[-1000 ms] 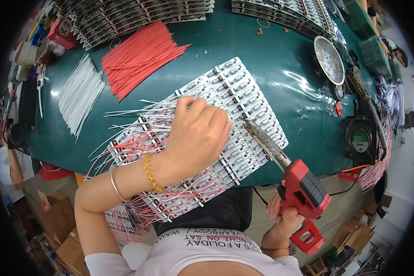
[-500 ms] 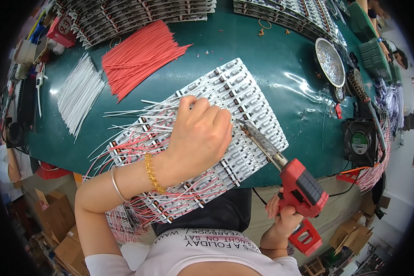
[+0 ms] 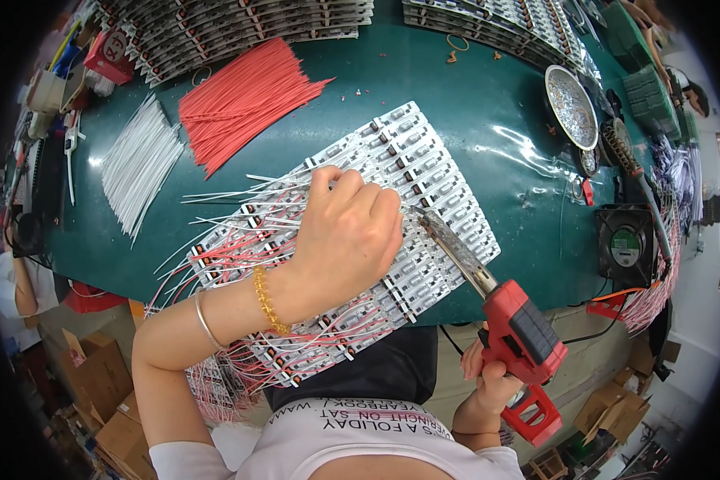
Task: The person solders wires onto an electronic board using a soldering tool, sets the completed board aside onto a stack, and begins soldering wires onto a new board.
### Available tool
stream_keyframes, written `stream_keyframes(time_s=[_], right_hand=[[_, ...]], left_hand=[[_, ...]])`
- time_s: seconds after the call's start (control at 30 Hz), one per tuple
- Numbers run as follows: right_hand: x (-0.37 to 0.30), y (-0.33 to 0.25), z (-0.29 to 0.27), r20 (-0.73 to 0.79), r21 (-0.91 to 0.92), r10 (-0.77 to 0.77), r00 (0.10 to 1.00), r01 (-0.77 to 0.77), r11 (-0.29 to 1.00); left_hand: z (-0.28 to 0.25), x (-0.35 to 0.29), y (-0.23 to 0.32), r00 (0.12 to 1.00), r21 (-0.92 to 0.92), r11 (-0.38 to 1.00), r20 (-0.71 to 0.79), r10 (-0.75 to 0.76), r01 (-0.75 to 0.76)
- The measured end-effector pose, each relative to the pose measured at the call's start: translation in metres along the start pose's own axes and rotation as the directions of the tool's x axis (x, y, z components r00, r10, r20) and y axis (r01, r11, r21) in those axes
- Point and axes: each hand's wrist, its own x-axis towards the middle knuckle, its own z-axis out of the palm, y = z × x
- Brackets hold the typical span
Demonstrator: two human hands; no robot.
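I see R hand [image 3: 494, 387] wrapped round the handle of a red-and-black plastic soldering gun [image 3: 522, 332], tip near L hand [image 3: 348, 232]. L hand's curled tight over a white rectangular circuit-board panel [image 3: 446, 210] on the green tabletop [image 3: 488, 96]; can't tell what's pinched. Panel prob. stiff, brittle: hold edges. Gun's prob. rigid, nose-hot: handle only.

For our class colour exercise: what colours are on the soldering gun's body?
The soldering gun's body is red with a black panel; the head view shows it.
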Motion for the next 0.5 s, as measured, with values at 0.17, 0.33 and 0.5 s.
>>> stream_keyframes(time_s=[0.17, 0.33, 0.5], right_hand=[[-0.001, 0.003, -0.001, 0.009, -0.029, -0.022, 1.000, 0.022, 0.999], [-0.004, 0.017, -0.010, 0.008, -0.147, -0.075, 0.997, 0.075, 0.986], [0.000, 0.008, -0.003, 0.003, -0.050, -0.031, 1.000, 0.031, 0.998]], left_hand=[[0.001, 0.000, 0.000, 1.000, 0.008, 1.000, -0.008, 0.003, -0.003], [0.002, -0.001, 0.000, 1.000, 0.035, 0.999, -0.020, 0.008, -0.007], [0.003, -0.001, 0.001, 1.000, 0.057, 0.998, -0.022, 0.014, -0.012]])
